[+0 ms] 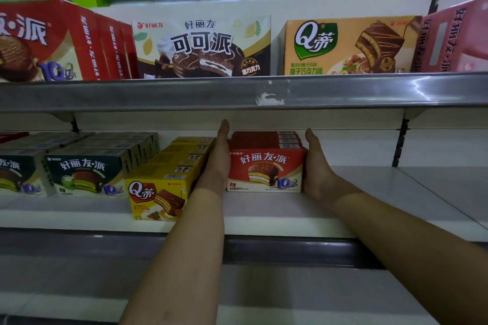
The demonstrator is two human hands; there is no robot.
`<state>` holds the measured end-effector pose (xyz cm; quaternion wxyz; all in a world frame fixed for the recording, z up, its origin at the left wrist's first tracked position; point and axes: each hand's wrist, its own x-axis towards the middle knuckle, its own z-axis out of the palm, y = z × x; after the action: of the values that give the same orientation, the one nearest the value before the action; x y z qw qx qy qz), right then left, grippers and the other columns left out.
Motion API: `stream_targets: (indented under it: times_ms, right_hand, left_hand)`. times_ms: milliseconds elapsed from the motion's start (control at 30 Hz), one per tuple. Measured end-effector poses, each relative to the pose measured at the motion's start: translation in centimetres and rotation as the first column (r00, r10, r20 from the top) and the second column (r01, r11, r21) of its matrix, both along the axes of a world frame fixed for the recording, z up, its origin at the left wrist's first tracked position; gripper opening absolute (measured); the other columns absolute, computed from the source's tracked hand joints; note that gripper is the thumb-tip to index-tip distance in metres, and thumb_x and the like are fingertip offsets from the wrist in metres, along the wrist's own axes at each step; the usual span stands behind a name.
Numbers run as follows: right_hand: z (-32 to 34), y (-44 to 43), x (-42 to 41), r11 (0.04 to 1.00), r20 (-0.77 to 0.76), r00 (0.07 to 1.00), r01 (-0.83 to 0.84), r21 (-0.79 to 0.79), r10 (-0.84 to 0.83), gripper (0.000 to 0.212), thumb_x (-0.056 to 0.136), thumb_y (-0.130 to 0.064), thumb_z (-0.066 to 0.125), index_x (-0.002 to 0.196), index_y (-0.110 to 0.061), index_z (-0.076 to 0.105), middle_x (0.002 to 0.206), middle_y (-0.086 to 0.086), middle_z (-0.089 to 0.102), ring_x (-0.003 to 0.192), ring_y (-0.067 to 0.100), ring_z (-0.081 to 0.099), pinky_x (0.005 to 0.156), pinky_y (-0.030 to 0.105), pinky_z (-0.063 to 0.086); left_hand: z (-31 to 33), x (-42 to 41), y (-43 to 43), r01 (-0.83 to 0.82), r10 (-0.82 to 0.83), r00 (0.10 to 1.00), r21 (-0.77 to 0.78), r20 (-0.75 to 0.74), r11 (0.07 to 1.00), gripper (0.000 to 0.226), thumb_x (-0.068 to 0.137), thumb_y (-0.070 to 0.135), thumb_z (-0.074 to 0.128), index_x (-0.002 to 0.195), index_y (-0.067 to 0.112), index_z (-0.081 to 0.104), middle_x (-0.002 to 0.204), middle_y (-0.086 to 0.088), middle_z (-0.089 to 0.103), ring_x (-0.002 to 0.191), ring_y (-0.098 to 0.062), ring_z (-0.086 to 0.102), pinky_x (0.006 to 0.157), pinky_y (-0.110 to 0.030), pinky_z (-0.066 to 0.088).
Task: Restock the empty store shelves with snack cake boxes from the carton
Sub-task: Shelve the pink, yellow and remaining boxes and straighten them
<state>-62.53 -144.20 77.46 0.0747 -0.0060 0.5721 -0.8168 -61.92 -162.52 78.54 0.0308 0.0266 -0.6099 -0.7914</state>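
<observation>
A row of small red snack cake boxes (264,169) stands on the middle shelf (264,212), front box facing me. My left hand (219,158) lies flat against the row's left side. My right hand (315,163) presses flat against its right side. Both palms squeeze the row between them, fingers stretched toward the back of the shelf. The carton is out of view.
Left of the red row stand yellow boxes (161,192) and dark green boxes (84,174). The top shelf carries large red (52,39), black cocoa (203,47), orange (343,47) and pink boxes (454,37). Bare shelf space (396,187) lies right of the red row.
</observation>
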Motion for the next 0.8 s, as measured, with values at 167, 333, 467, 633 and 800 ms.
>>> stream_targets:
  times_ms: [167,333,467,633,800]
  right_hand:
    - [1.3,0.3,1.2,0.993,-0.097,0.995,0.041,0.109,-0.031,0.052,0.103,-0.061,0.019,0.086,-0.027,0.054,0.061,-0.005,0.073,0.065,0.015,0.071,0.063,0.030,0.055]
    - [1.7,0.0,1.8,0.994,-0.132,0.991,0.011,0.105,0.003,0.060,0.100,-0.067,0.022,0.100,-0.025,0.064,0.078,0.005,0.077,0.069,0.020,0.075,0.074,0.039,0.055]
    - [1.8,-0.1,2.4,0.989,-0.140,0.989,0.062,0.134,-0.043,0.066,0.101,-0.064,0.021,0.150,-0.023,0.037,0.103,-0.002,0.071,0.109,0.022,0.068,0.089,0.034,0.049]
    - [2.3,0.3,4.5,0.978,-0.209,0.973,0.133,0.163,-0.098,0.068,0.103,-0.059,0.024,0.159,-0.020,0.018,0.148,-0.006,0.038,0.149,0.016,0.023,0.120,0.033,0.015]
    - [1.4,0.2,7.5,0.953,-0.251,0.947,0.247,0.177,-0.198,0.070,0.099,-0.063,0.032,0.158,-0.027,0.023,0.162,-0.002,0.028,0.150,0.017,0.024,0.121,0.036,0.013]
  left_hand:
    - [0.4,1.1,0.3,-0.129,0.122,0.988,-0.072,-0.096,0.989,0.047,0.086,0.081,0.045,0.096,0.040,0.067,0.087,0.001,0.079,0.089,-0.028,0.077,0.093,-0.052,0.058]
    - [-1.0,-1.4,0.2,-0.155,0.125,0.980,-0.199,-0.155,0.968,0.089,0.056,0.104,0.043,0.120,0.048,0.069,0.115,0.001,0.076,0.108,-0.028,0.072,0.101,-0.052,0.052]
    - [-1.3,-1.6,-0.6,-0.260,0.228,0.954,-0.154,-0.197,0.953,0.102,0.046,0.109,0.042,0.134,0.058,0.053,0.141,0.008,0.062,0.128,-0.028,0.060,0.109,-0.056,0.043]
    - [1.7,5.6,0.5,-0.375,0.283,0.890,-0.221,-0.356,0.900,0.095,0.072,0.087,0.035,0.155,0.040,0.036,0.159,0.005,0.042,0.143,-0.022,0.043,0.118,-0.049,0.033]
    - [-0.6,13.1,-0.1,-0.411,0.220,0.756,-0.185,-0.617,0.893,0.059,0.096,0.061,0.035,0.141,0.030,0.056,0.122,0.010,0.068,0.110,0.013,0.057,0.097,-0.019,0.048]
